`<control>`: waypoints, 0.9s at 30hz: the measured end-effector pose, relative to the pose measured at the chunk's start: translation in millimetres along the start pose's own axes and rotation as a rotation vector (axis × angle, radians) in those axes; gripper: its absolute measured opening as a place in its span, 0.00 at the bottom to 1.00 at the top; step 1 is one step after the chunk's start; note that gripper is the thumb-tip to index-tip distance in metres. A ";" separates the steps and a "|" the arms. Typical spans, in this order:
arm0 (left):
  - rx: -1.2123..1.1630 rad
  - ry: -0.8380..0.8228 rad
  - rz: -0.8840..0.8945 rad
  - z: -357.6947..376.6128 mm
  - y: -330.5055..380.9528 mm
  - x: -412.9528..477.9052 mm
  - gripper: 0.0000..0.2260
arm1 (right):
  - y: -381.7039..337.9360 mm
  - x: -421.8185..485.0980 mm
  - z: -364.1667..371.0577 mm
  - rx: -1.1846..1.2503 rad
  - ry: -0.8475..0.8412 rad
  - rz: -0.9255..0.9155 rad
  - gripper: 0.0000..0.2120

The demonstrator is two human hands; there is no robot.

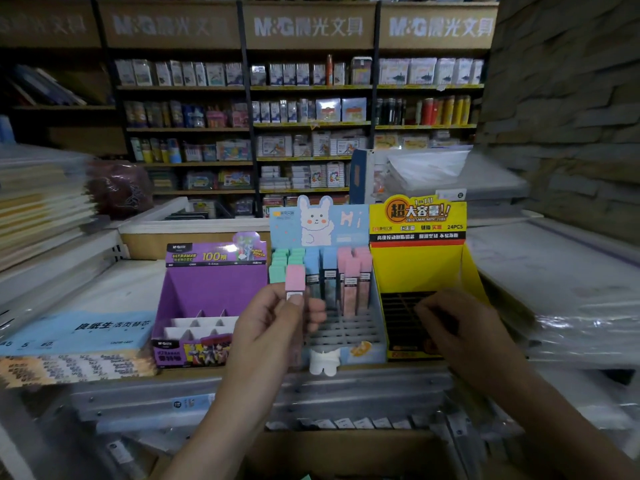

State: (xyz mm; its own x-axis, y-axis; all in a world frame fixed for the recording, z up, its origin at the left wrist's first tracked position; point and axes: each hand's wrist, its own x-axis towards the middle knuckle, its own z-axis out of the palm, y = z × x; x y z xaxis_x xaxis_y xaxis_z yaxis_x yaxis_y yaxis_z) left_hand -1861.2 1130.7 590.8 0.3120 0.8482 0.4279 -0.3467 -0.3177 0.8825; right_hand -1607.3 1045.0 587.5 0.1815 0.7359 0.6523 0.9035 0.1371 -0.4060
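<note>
The far shelf headers read "M&G 晨光文具" several times across. The purple box on the near surface carries "M&G", "ULTRAMAN HEROES", "100根" and "SUPER POWER" on its back card, and "ULTRAMAN" on its front lip. To its right, the blue box says "Hi". The yellow box, furthest right, reads "1=10", "超大容量!!", "0.5MM" and "24PCS". The blue pack at near left shows "活页替芯", "5" and "60".
</note>
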 end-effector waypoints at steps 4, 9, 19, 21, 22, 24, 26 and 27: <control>0.155 -0.056 0.039 16.1 2.0 13.7 0.08 | 13.0 -7.7 0.6 -0.036 -0.033 -0.004 0.11; 0.171 -0.106 0.061 34.1 5.4 29.0 0.06 | 18.0 -10.7 -0.4 -0.002 -0.040 0.023 0.14; 0.285 -0.111 0.118 51.6 -0.7 52.9 0.08 | 21.5 -12.4 1.7 -0.023 -0.013 0.018 0.13; 0.337 -0.109 0.112 52.6 -2.3 57.2 0.06 | 23.3 -12.5 2.0 -0.019 -0.006 0.010 0.13; 0.368 -0.113 0.116 52.7 -2.8 59.7 0.05 | 24.2 -12.4 2.2 -0.017 -0.004 0.009 0.13; 0.456 -0.122 0.134 52.6 -3.9 65.3 0.06 | 25.5 -12.0 2.8 -0.017 -0.001 0.010 0.13; 0.558 -0.123 0.148 53.5 -4.7 70.2 0.08 | 26.0 -11.6 3.1 -0.018 0.001 0.015 0.13; 0.612 -0.115 0.158 53.9 -5.4 72.1 0.09 | 25.9 -11.5 3.2 -0.018 0.000 0.015 0.13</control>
State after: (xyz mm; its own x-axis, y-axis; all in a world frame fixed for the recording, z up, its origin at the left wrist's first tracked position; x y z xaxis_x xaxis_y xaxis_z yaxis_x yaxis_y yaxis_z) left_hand -1789.1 1170.8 627.5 0.4031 0.7313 0.5503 0.1609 -0.6485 0.7440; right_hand -1587.2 1042.2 567.4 0.1952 0.7376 0.6464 0.9075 0.1140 -0.4042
